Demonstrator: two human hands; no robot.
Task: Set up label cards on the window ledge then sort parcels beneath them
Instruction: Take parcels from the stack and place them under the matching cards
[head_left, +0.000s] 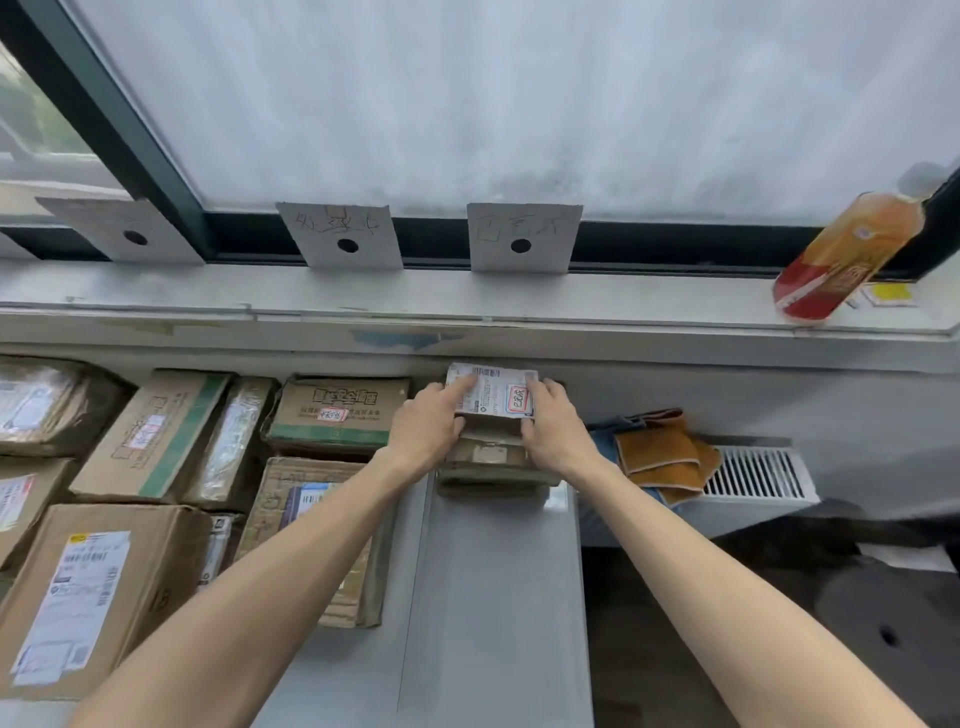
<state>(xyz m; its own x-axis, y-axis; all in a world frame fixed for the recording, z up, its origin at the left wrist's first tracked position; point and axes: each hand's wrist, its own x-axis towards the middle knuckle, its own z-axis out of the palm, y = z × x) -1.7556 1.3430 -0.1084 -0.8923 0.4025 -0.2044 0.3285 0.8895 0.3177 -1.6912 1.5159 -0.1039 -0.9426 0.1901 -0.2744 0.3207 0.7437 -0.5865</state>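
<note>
Three white label cards lean on the window ledge (467, 301): a left card (124, 231), a middle card (343, 234) and a right card (522, 236), each with a black dot. Beneath the right card a small parcel (496, 391) with a white shipping label lies on top of a short stack of brown parcels (488, 457). My left hand (428, 428) holds its left side, index finger stretched over the label. My right hand (553, 423) grips its right side.
Several cardboard parcels (150, 431) fill the floor at left, below the left and middle cards. A grey table top (488, 597) runs under my arms. An orange bottle (847, 254) lies on the ledge at right. Folded cloths (660, 452) sit beside a white vent (753, 473).
</note>
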